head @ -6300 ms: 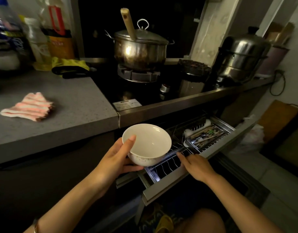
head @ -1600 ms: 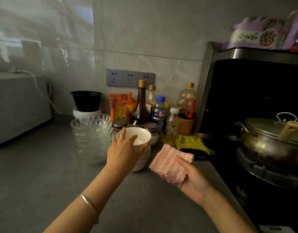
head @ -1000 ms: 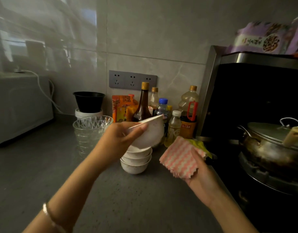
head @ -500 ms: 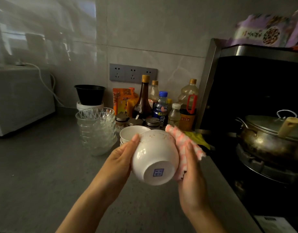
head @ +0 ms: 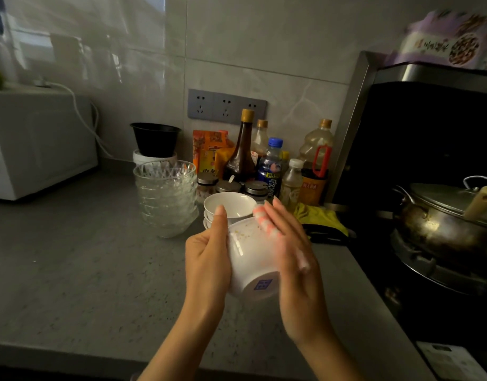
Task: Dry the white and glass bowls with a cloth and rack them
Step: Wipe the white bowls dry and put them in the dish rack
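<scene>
Step in hand: outer wall of white bowl [head: 250, 268] being dried. Bowl held above worktop [head: 85, 270], foot toward camera, left hand [head: 206, 259] grip clamped on its left side. Striped cloth [head: 264, 224] pressed to right wall by right hand [head: 294, 259], fingers straight, blurred.

Next, as judged: inside to be wiped, then racking. White stack [head: 228, 206] and glass bowls [head: 166, 196] left to do.

Against 0.5 s earlier: right hand moved up over cloth.

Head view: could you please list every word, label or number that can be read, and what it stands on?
Nothing is clear enough to quote.
Bowl: blue square stamp on its base, illegible.
Blue-capped bottle: label print blurred.
Purple packet: print blurred.
Orange packets: print too small.
Stove sticker: too small.
</scene>
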Motion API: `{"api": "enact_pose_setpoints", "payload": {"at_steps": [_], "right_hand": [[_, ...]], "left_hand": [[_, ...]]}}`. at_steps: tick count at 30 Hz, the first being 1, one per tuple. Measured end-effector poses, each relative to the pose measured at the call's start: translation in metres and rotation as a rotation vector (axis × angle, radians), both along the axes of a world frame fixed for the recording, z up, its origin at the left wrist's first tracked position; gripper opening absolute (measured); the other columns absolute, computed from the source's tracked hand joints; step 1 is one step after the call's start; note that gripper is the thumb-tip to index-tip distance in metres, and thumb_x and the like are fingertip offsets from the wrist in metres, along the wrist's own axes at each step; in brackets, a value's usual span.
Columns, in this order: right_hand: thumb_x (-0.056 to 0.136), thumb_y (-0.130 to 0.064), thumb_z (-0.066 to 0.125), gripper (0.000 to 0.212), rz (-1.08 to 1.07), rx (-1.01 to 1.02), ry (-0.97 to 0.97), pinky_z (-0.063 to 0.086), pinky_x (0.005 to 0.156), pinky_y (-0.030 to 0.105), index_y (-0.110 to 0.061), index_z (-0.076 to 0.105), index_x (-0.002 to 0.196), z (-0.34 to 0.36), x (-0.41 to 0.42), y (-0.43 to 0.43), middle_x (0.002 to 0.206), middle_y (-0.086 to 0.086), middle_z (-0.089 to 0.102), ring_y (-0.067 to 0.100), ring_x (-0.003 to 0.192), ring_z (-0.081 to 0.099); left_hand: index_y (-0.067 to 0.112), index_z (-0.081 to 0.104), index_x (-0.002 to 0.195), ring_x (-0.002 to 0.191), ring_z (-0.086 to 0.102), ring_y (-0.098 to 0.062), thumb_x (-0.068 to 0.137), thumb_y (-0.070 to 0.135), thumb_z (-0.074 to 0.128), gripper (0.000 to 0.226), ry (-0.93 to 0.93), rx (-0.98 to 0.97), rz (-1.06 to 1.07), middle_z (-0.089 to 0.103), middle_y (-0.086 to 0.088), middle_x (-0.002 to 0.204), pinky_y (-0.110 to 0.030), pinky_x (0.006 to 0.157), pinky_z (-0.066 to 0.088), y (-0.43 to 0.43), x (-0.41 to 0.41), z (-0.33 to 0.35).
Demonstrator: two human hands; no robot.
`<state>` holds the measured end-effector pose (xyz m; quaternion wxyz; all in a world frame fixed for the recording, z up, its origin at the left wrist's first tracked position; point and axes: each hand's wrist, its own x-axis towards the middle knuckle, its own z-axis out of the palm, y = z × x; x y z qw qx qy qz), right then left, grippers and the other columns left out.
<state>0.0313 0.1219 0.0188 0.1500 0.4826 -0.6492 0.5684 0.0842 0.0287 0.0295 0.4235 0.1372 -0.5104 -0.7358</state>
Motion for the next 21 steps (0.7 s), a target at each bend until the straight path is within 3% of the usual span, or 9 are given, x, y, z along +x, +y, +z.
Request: {"api": "enact_pose_setpoints", "payload": {"at_steps": [4, 8, 10, 13, 15, 18, 21], "right_hand": [[0.103, -0.031, 0.032, 0.043, -0.085, 0.017, 0.270, 0.022, 0.117, 0.035, -0.013, 0.043, 0.141, -0.022, 0.005, -0.004, 0.154, -0.006, 0.033, 0.018, 0.144, 0.024], [0.103, -0.039, 0.028, 0.047, -0.214, 0.216, 0.630, 0.023, 0.114, 0.047, -0.017, 0.041, 0.142, -0.027, 0.005, 0.000, 0.152, 0.005, 0.035, 0.025, 0.144, 0.024], [0.103, -0.034, 0.029, 0.044, -0.220, 0.186, 0.576, 0.025, 0.114, 0.044, -0.017, 0.043, 0.141, -0.014, -0.003, -0.002, 0.151, 0.003, 0.038, 0.021, 0.143, 0.027], [0.104, -0.031, 0.026, 0.046, -0.172, 0.107, 0.376, 0.026, 0.115, 0.042, -0.014, 0.038, 0.145, -0.013, -0.012, 0.003, 0.154, -0.002, 0.032, 0.018, 0.144, 0.026], [0.104, -0.037, 0.022, 0.051, -0.141, 0.141, 0.408, 0.020, 0.117, 0.044, -0.013, 0.026, 0.149, -0.026, -0.005, 0.008, 0.158, 0.002, 0.021, 0.024, 0.146, 0.018], [0.102, -0.049, 0.018, 0.056, -0.225, 0.239, 0.630, 0.013, 0.118, 0.046, -0.020, 0.027, 0.148, -0.035, 0.008, 0.006, 0.158, 0.007, 0.018, 0.030, 0.147, 0.013], [0.102, -0.047, 0.018, 0.049, -0.239, 0.164, 0.483, 0.022, 0.115, 0.049, -0.028, 0.035, 0.144, -0.016, 0.005, -0.002, 0.154, 0.000, 0.029, 0.019, 0.145, 0.020]], "left_hand": [[-0.012, 0.046, 0.058, 0.050, 0.037, -0.022, 0.094, 0.039, 0.050, 0.063, -0.035, -0.040, 0.088, 0.044, -0.014, 0.055, -0.024, 0.045, 0.031, -0.006, 0.000, -0.003], [0.000, 0.048, 0.056, 0.051, 0.031, -0.020, 0.094, 0.036, 0.050, 0.053, -0.075, -0.093, 0.055, 0.038, -0.008, 0.051, -0.028, 0.049, 0.026, -0.006, -0.001, -0.012], [-0.003, 0.054, 0.061, 0.055, 0.034, -0.022, 0.095, 0.035, 0.050, 0.051, -0.068, -0.091, 0.041, 0.043, -0.012, 0.056, -0.028, 0.051, 0.027, -0.001, -0.001, -0.012], [0.004, 0.047, 0.054, 0.048, 0.037, -0.019, 0.097, 0.032, 0.049, 0.051, -0.052, -0.066, 0.142, 0.042, -0.011, 0.051, -0.021, 0.042, 0.029, -0.005, 0.000, -0.004], [0.006, 0.042, 0.052, 0.045, 0.035, -0.018, 0.098, 0.032, 0.048, 0.052, -0.045, -0.082, 0.177, 0.039, -0.009, 0.049, -0.021, 0.040, 0.028, -0.012, 0.002, 0.001], [-0.001, 0.046, 0.056, 0.049, 0.030, -0.019, 0.098, 0.031, 0.046, 0.053, -0.054, -0.140, 0.102, 0.037, -0.010, 0.054, -0.029, 0.048, 0.026, -0.010, 0.001, 0.002], [0.000, 0.051, 0.060, 0.056, 0.032, -0.023, 0.098, 0.028, 0.046, 0.048, -0.089, -0.151, 0.064, 0.040, -0.013, 0.058, -0.032, 0.054, 0.026, -0.002, -0.001, -0.001]]}}
